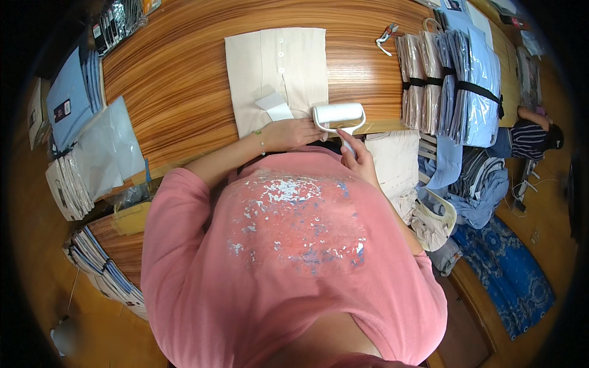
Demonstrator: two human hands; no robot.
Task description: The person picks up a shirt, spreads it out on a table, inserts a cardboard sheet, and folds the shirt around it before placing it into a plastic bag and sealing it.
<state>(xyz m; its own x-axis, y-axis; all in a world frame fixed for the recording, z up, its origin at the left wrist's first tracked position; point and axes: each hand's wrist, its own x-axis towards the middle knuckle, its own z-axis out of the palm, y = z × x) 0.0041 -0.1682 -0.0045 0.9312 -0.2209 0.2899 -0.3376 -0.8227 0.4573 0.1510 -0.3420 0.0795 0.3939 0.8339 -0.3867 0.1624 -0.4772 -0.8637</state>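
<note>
A cream folded shirt [254, 70] with a buttoned front lies flat on the wood-grain table in front of me. On its lower part rests a loose white piece of card or paper [279, 110]. My left hand [293, 133] lies across the shirt's near edge, fingers stretched out to the right and pressed on the fabric. A white lint roller [338, 113] is in my right hand [361, 158], which is closed round its handle. The roller's head sits at the shirt's near right corner, beside my left fingertips.
Bagged shirts bound with black bands [478, 92] stand at the right. Small thread snips [386, 38] lie near them. A folded cream garment [392, 161] and heaped clothes [481, 190] are right of me. Bagged blue shirts [70, 86] and clear bags [116, 138] line the left. Another person [531, 138] is far right.
</note>
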